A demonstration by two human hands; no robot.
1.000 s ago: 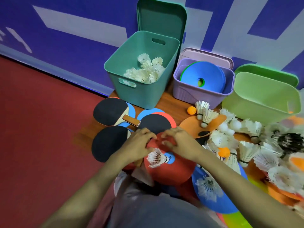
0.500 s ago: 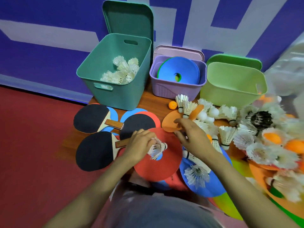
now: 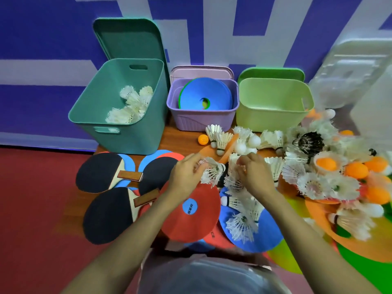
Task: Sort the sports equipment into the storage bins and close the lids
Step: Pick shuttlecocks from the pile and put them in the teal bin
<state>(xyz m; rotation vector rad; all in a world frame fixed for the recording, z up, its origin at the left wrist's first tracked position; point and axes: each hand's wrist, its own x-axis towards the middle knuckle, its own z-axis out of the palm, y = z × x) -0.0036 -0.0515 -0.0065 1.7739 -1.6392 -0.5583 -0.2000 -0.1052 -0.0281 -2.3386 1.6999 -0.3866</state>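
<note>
My left hand (image 3: 186, 172) grips a white shuttlecock (image 3: 212, 170) above the red disc cone (image 3: 191, 209). My right hand (image 3: 254, 175) pinches another shuttlecock (image 3: 233, 181) beside it, at the edge of the shuttlecock pile (image 3: 318, 179). The teal bin (image 3: 118, 124) at back left holds several shuttlecocks. The purple bin (image 3: 201, 117) holds blue disc cones. The light green bin (image 3: 271, 111) stands to its right. All three bins are open, lids leaning behind them.
Three black table tennis paddles (image 3: 99, 172) lie at left on the wooden board. An orange ball (image 3: 203, 139) sits before the purple bin. Orange balls (image 3: 356, 170), flat cones and several shuttlecocks crowd the right. A clear plastic container (image 3: 352, 77) stands at far right.
My left hand lifted its shuttlecock off the red cone and moved up and right. My right hand closed on a shuttlecock from the pile. The view shifted right.
</note>
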